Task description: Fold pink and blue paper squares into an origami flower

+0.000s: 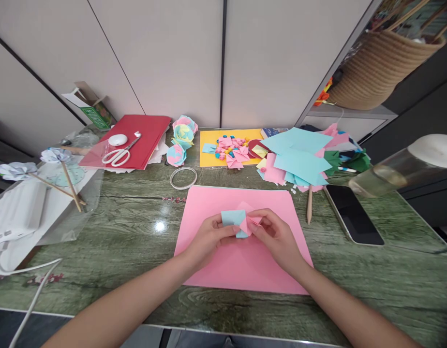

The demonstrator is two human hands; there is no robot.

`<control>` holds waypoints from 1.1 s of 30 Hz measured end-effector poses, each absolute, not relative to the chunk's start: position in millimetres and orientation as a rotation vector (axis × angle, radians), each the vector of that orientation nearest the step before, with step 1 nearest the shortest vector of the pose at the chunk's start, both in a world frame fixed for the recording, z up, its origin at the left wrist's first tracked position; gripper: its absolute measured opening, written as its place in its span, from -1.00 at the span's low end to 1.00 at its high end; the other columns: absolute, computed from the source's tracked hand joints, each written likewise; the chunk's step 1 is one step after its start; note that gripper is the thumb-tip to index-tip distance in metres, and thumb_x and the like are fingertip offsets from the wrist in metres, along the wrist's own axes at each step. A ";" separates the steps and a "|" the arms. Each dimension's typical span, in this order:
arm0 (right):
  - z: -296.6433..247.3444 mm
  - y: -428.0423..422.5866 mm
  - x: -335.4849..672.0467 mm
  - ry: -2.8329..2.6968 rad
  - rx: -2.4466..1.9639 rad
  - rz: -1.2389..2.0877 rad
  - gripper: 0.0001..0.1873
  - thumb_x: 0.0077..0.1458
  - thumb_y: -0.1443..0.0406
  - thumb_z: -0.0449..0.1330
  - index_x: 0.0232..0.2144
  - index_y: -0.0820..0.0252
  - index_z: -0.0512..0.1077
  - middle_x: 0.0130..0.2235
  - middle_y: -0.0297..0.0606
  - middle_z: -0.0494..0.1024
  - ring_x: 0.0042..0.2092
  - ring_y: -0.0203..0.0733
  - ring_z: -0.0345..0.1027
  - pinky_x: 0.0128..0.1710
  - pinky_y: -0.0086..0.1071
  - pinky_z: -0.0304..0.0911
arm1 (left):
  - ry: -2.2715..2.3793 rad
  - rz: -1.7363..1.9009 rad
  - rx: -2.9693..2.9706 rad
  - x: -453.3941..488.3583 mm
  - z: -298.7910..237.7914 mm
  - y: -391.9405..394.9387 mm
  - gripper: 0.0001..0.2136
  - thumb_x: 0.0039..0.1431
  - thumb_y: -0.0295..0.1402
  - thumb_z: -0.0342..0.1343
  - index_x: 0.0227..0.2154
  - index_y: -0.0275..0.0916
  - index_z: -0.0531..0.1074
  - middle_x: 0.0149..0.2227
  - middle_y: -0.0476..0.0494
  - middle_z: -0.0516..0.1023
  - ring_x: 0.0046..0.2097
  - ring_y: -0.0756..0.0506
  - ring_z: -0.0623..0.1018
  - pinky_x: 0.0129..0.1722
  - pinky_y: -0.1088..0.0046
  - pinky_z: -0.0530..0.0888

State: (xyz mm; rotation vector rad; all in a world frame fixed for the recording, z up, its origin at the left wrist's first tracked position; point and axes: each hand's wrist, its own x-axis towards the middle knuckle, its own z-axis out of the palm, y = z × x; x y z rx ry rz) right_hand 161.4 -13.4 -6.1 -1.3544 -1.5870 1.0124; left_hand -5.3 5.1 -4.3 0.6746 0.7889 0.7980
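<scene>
Both my hands meet over a large pink sheet (pixel 241 261) lying on the green table. Between them is a small folded paper piece (pixel 238 221), light blue on the left and pink on the right. My left hand (pixel 209 239) pinches its blue side with thumb and fingers closed. From the other side, my right hand (pixel 276 237) grips the pink folds with its fingers curled round them. The piece is held just above the sheet.
A pile of blue and pink squares (pixel 299 157) lies at the back right, a yellow sheet (pixel 209 157) with paper bits behind centre. White scissors (pixel 118 154) rest on a red folder. A tape ring (pixel 183 178), pencil (pixel 309 205), phone (pixel 352 215) and glass bottle (pixel 401 166) are nearby.
</scene>
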 end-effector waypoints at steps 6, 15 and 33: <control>-11.2 -15.2 165.2 -1.843 -1.291 0.291 -0.76 -0.02 0.35 0.12 -0.26 -0.03 0.44 -0.18 -0.20 0.26 -0.09 -0.10 0.17 -0.16 -0.15 0.19 | 0.856 0.771 0.728 -5.2 -6.9 4.3 -0.78 -0.12 -0.37 0.16 -0.36 -0.36 0.44 -0.33 -0.22 0.51 -0.32 -0.09 0.49 -0.22 0.31 0.39; -10.8 -14.0 165.6 -1.949 -1.175 0.365 -0.80 0.03 0.40 0.07 -0.36 0.02 0.45 -0.30 -0.23 0.40 -0.20 -0.16 0.24 -0.29 -0.23 0.27 | 0.854 0.742 0.787 -4.4 -5.6 3.7 -0.79 -0.10 -0.36 0.14 -0.35 -0.32 0.45 -0.31 -0.20 0.52 -0.28 -0.12 0.49 -0.27 0.34 0.40; -10.2 -16.0 164.0 -1.921 -1.130 0.556 -0.80 0.06 0.44 0.02 -0.35 0.11 0.40 -0.34 -0.25 0.44 -0.25 -0.22 0.30 -0.30 -0.31 0.29 | 0.862 0.766 0.824 -5.8 -5.5 2.7 -0.88 -0.09 -0.42 0.11 -0.44 -0.35 0.42 -0.40 -0.16 0.51 -0.33 -0.09 0.47 -0.32 0.42 0.39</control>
